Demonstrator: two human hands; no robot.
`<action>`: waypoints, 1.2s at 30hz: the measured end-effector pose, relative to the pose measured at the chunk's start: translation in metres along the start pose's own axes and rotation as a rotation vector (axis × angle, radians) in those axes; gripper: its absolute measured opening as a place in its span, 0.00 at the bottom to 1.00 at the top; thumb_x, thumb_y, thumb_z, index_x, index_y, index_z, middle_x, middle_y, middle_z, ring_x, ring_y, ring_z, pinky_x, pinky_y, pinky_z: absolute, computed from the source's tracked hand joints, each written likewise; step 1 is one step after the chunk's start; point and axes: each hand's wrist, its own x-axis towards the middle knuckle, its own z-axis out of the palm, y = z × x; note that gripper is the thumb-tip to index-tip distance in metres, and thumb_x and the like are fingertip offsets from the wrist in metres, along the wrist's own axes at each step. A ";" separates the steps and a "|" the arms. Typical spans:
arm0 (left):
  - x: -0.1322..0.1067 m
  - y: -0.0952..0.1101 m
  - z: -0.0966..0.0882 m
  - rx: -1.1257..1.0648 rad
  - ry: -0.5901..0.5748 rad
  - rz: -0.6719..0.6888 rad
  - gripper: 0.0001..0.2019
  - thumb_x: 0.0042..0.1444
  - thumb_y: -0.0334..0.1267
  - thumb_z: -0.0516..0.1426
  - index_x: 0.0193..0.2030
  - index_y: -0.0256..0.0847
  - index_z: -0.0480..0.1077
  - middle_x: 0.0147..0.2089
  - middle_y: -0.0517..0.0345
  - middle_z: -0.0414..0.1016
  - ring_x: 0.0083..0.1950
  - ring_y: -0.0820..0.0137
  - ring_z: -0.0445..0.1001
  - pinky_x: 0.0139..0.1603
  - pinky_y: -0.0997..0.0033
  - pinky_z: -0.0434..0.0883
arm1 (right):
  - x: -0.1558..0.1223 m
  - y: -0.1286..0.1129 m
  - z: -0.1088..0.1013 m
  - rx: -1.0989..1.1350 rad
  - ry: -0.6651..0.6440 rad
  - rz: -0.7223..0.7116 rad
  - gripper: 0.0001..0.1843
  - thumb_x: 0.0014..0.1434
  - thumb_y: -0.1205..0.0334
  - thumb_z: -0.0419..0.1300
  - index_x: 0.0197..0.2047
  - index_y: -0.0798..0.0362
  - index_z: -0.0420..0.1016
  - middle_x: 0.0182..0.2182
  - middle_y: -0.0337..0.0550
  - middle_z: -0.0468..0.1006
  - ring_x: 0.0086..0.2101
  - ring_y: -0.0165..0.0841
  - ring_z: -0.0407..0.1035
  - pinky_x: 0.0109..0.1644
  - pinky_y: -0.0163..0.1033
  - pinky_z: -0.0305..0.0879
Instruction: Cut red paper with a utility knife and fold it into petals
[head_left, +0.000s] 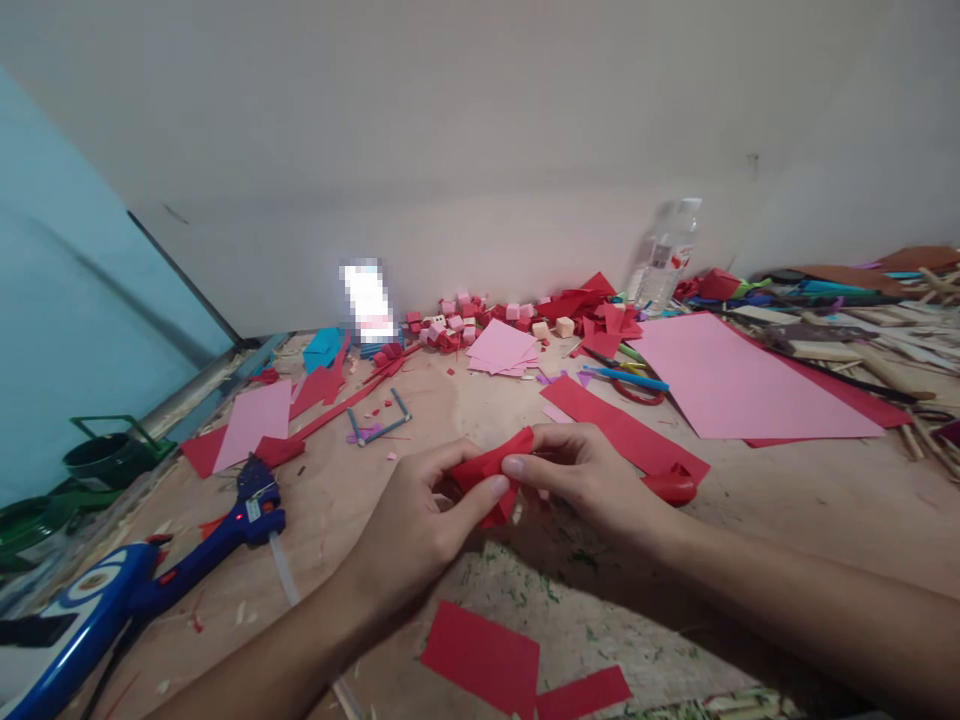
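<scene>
Above the middle of the table, a folded piece of red paper (495, 462) is held between both hands. My left hand (442, 500) pinches it from the left, thumb on the near face. From the right, my right hand (574, 470) pinches its upper edge between thumb and fingers. Below the hands lie a red paper rectangle (484, 655) and a narrower red strip (589, 692). A long red paper strip (622, 425) rests beyond my right hand, beside a red-handled tool (671, 486) partly hidden by that hand.
At left lies a blue glue gun (251, 510) with its light on. Small pink and red cubes (457, 320) line the wall near a glowing phone (367, 300). A plastic bottle (667, 260), pink sheets (750, 385), scissors (637, 392) and wood scraps (825, 350) are at right.
</scene>
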 end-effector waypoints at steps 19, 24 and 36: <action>0.002 0.001 -0.004 0.186 -0.059 0.080 0.15 0.70 0.45 0.55 0.36 0.41 0.78 0.34 0.55 0.79 0.36 0.65 0.74 0.36 0.71 0.68 | -0.001 0.001 0.001 -0.021 0.054 -0.009 0.26 0.47 0.39 0.77 0.23 0.52 0.75 0.17 0.35 0.71 0.19 0.27 0.63 0.24 0.35 0.56; 0.000 0.001 -0.003 0.163 -0.087 0.067 0.14 0.69 0.45 0.55 0.37 0.41 0.77 0.32 0.58 0.75 0.33 0.67 0.73 0.31 0.74 0.69 | -0.002 0.001 -0.001 -0.036 0.037 -0.043 0.27 0.51 0.35 0.73 0.23 0.51 0.76 0.16 0.36 0.72 0.18 0.27 0.62 0.23 0.35 0.54; 0.003 -0.007 -0.009 0.503 -0.110 0.258 0.19 0.75 0.45 0.48 0.32 0.44 0.70 0.26 0.61 0.73 0.27 0.68 0.74 0.31 0.70 0.64 | -0.001 0.000 0.004 -0.022 0.086 -0.017 0.24 0.45 0.45 0.79 0.19 0.52 0.74 0.15 0.35 0.70 0.18 0.25 0.58 0.22 0.34 0.50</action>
